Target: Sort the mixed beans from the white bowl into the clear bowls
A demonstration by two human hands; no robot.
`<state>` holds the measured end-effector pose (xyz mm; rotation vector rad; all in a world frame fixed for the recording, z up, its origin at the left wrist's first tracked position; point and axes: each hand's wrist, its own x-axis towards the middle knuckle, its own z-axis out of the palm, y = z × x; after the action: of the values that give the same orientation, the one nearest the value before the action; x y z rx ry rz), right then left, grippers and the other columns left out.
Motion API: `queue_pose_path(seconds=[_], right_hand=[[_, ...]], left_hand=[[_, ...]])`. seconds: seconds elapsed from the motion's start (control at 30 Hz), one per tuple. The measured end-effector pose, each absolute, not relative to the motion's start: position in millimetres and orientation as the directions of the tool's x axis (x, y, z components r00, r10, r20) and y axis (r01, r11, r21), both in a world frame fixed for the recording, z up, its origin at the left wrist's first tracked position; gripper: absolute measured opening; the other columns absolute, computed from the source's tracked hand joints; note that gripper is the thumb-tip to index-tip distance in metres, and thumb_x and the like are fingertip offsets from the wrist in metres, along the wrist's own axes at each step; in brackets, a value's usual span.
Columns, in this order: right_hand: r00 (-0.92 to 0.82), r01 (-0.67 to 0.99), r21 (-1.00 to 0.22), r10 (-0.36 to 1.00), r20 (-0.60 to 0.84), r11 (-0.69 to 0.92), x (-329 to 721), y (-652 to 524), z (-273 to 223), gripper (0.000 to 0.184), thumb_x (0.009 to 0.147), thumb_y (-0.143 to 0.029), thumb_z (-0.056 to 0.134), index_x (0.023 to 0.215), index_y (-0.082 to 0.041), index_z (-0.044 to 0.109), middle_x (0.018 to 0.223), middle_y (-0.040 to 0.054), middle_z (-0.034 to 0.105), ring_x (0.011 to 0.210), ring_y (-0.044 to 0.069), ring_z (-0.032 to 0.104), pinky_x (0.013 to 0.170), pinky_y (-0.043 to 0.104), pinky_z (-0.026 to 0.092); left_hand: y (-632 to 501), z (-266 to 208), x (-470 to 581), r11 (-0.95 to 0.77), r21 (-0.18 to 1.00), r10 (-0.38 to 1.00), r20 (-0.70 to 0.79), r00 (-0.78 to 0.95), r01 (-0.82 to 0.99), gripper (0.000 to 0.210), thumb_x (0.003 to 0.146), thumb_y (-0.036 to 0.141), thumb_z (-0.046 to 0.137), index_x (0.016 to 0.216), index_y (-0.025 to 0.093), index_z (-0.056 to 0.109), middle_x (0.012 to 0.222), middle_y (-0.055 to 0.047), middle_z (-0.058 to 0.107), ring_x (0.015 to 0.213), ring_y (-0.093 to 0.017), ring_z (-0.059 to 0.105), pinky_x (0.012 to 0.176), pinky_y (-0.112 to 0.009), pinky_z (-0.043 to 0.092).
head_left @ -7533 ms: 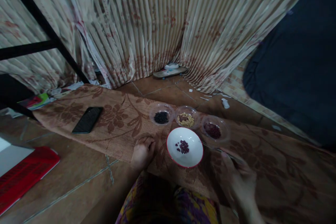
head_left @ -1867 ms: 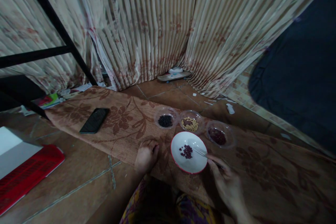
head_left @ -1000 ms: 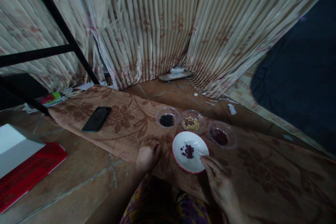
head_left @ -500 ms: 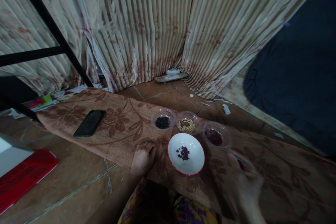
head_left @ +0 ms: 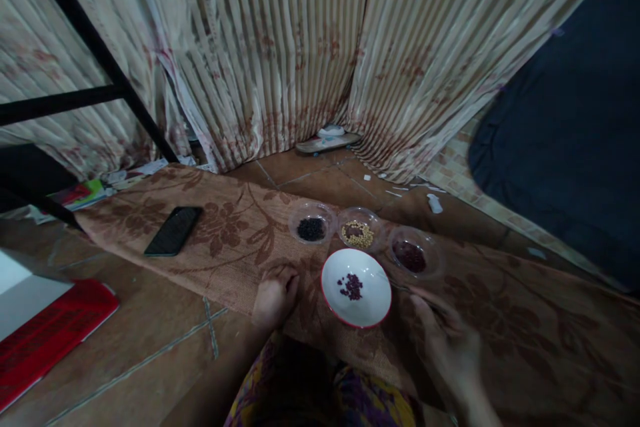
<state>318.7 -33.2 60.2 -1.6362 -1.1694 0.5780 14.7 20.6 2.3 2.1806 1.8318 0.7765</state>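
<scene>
My left hand [head_left: 274,295] rests curled on the brown patterned cloth, left of a white bowl with a red rim [head_left: 333,307]. Its fingers are folded, and nothing shows in them. Dark red beans [head_left: 353,287] lie in a small heap inside the bowl. To the bowl's right, my right hand [head_left: 447,340] is closed on a thin metal utensil [head_left: 400,287], its tip close to the bowl's rim. Dim light and blur hide what kind of utensil it is. Behind stand clear plastic cups holding black beans [head_left: 311,229], yellow beans [head_left: 358,234] and dark red beans [head_left: 409,256].
A black phone [head_left: 173,231] lies on the cloth-covered surface [head_left: 225,273] at the left. A red and white box [head_left: 60,320] is on the tiled floor. Striped curtains [head_left: 280,47] hang behind, with a skateboard [head_left: 327,143] at their foot. A dark cover [head_left: 565,147] fills the right.
My right hand has moved left, bringing the utensil from in front of the right cup toward the white bowl. My left hand keeps its place beside the bowl.
</scene>
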Motion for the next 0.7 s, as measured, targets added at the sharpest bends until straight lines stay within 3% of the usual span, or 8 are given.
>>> queue_pose_path(seconds=[0.13,0.7], right_hand=[[0.264,0.475,-0.878,0.961,0.077,-0.060,314.4,-40.1,56.5,0.036,0.082,-0.053,0.062,0.098,-0.023,0.074,0.107,0.0077,0.073,0.102,0.024,0.067,0.091,0.038,0.053],[0.221,0.546,-0.837,0.964,0.148,0.003,297.9,-38.4,42.6,0.039,0.083,-0.056,0.057,0.095,-0.022,0.074,0.103,0.0083,0.074,0.098,0.024,0.069,0.089,0.037,0.054]], left_hand=[[20.1,4.5,15.1,-0.217,0.459,0.958,0.269,0.097,0.862,0.017,0.092,0.023,0.051,0.082,0.022,0.064,0.085,-0.004,0.069,0.082,-0.020,0.062,0.080,-0.034,0.045],[18.1,10.1,17.8,-0.205,0.486,0.965,0.245,0.092,0.850,0.020,0.092,0.024,0.050,0.082,0.021,0.066,0.087,-0.004,0.070,0.083,-0.020,0.062,0.081,-0.034,0.045]])
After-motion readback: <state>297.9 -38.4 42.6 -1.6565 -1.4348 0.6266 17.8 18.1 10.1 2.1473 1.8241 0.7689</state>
